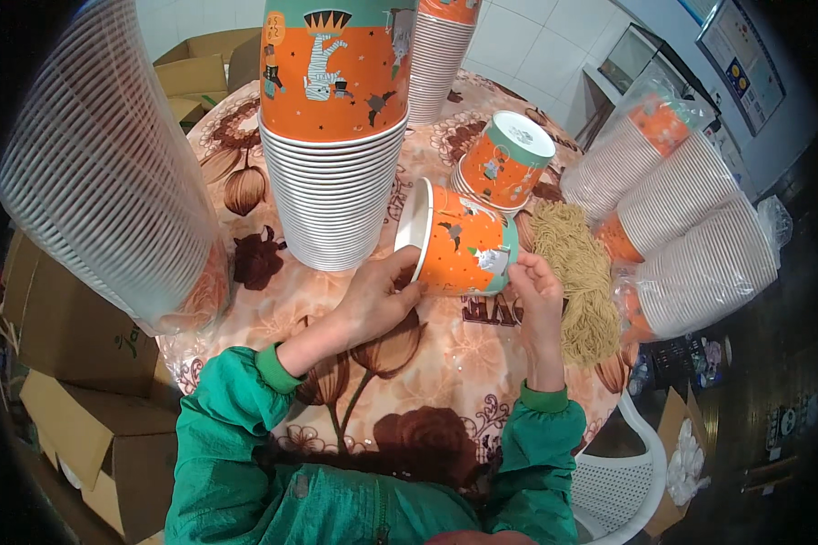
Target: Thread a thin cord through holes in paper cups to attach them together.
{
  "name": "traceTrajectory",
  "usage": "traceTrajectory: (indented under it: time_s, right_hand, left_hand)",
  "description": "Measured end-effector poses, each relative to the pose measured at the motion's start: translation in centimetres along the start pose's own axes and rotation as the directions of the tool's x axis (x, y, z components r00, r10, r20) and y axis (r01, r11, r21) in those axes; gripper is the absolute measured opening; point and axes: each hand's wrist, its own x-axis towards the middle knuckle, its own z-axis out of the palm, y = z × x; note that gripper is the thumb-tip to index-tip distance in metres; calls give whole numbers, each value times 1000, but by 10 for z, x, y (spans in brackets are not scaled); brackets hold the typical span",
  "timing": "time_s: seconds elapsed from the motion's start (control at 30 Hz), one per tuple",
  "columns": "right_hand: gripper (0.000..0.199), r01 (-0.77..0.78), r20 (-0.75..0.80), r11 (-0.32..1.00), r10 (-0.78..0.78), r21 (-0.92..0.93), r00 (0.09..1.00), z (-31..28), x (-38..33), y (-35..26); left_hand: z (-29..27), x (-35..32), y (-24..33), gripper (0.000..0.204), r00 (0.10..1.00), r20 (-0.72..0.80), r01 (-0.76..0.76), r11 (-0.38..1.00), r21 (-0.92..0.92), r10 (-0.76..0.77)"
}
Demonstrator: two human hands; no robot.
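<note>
Currently: One Orange Bucket, Held Two-Handed

Item: orange bucket (459, 241), printed, green-based, lying tilted over the table's (454, 356) middle, mouth facing left; whether it is touching the table, cannot tell.
Left hand (379, 295): gripping the rim, fingers closing round it.
Right hand (536, 283): pinching the green base end, fingertips nearly together.
Step, by judgement: turning or checking a single bucket. The next move is probably calling for a light, even hold, sparing the wall.
Surroundings: upturned bucket (507, 162) standing toward the far edge; straw-coloured strands (574, 295) lying near the right edge; bagged stacks (686, 204) lining that edge.
</note>
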Motion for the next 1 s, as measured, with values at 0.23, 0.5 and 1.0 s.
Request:
traceTrajectory:
  time_s: [0.23, 0.5, 1.0]
  right_hand:
    - [25, 5, -81, 998, 0, 58, 997, -6, 3, 1]
    - [21, 15, -36, 996, -12, 92, 999, -9, 4, 2]
    - [18, 80, 17, 996, -80, 28, 997, -2, 1, 0]
  left_hand:
    - [6, -4, -1, 27, 996, 67, -62, 988, 139, 53]
    - [3, 0, 4, 29, 998, 60, -27, 992, 126, 19]
    - [4, 1, -1, 23, 979, -86, -175, 981, 87, 182]
